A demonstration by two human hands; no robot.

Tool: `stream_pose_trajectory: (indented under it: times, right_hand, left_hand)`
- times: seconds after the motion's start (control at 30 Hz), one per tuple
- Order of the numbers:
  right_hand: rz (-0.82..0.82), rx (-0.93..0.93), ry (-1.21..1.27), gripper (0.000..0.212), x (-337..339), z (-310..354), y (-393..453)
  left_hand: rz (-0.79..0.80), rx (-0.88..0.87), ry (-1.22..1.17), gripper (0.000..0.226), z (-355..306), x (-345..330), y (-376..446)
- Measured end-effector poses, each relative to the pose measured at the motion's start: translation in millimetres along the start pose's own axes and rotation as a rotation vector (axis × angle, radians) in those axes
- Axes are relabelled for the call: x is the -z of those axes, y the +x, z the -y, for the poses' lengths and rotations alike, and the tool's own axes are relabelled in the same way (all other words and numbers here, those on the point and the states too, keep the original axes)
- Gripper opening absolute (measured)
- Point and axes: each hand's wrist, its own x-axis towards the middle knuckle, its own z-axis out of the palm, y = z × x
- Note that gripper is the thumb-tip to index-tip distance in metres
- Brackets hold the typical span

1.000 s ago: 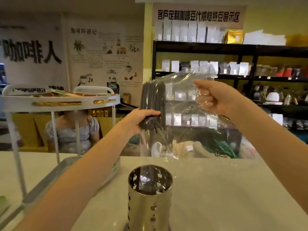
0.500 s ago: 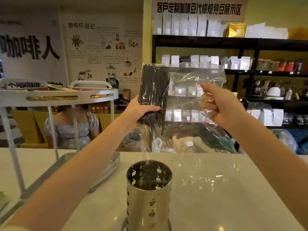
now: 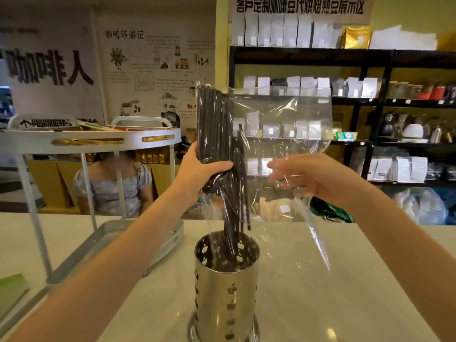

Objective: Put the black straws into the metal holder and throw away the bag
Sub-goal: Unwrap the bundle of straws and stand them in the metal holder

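A clear plastic bag hangs mouth down above the perforated metal holder on the counter. My left hand grips the bundle of black straws through the bag's left side. Several straws slide out of the bag's mouth, their lower ends inside the holder. My right hand is behind the film at the bag's right side, fingers spread, touching the plastic loosely.
A white two-tier rack with a metal tray stands on the counter at left. A person sits behind the counter beyond the rack. Dark shelves of bags and kettles fill the back right. A green item lies at the left edge.
The right hand has loosened its pinch on the bag and its fingers have spread. Straws have begun sliding down from the bundle into the holder. The left hand still holds the bundle.
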Motion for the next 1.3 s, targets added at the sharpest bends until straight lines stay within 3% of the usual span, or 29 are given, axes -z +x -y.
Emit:
stream_pose_trajectory:
  times: [0.13,0.37,0.6,0.67,0.83,1.07,1.3]
  right_hand:
    - [-0.059,0.033,-0.015,0.012,-8.6,-7.8,-2.1]
    - [-0.11,0.056,0.114,0.023,-27.9,-15.0,-6.0]
    - [-0.164,0.112,0.167,0.013,-34.4,-10.7,-8.4]
    - [-0.146,0.138,0.084,0.004,-35.1,-12.5,-10.5]
    - [-0.079,0.07,-0.036,0.034,-45.5,-23.4,-14.8]
    - [-0.111,0.113,0.019,0.007,-55.6,-28.8,-13.0]
    - [-0.076,0.198,-0.03,0.02,-43.7,-24.1,-11.5]
  left_hand:
    - [0.002,-0.013,0.043,0.062,4.1,-1.5,-9.8]
    - [-0.03,0.001,0.063,0.068,11.7,2.1,-23.1]
    - [-0.051,-0.06,0.06,0.071,2.0,7.0,-32.1]
    - [-0.039,-0.084,0.053,0.07,1.4,7.7,-34.8]
    - [-0.005,-0.106,0.089,0.07,9.5,4.5,-42.9]
    - [-0.04,-0.128,0.078,0.059,15.1,1.3,-52.0]
    - [0.037,-0.135,0.067,0.049,2.0,4.0,-54.0]
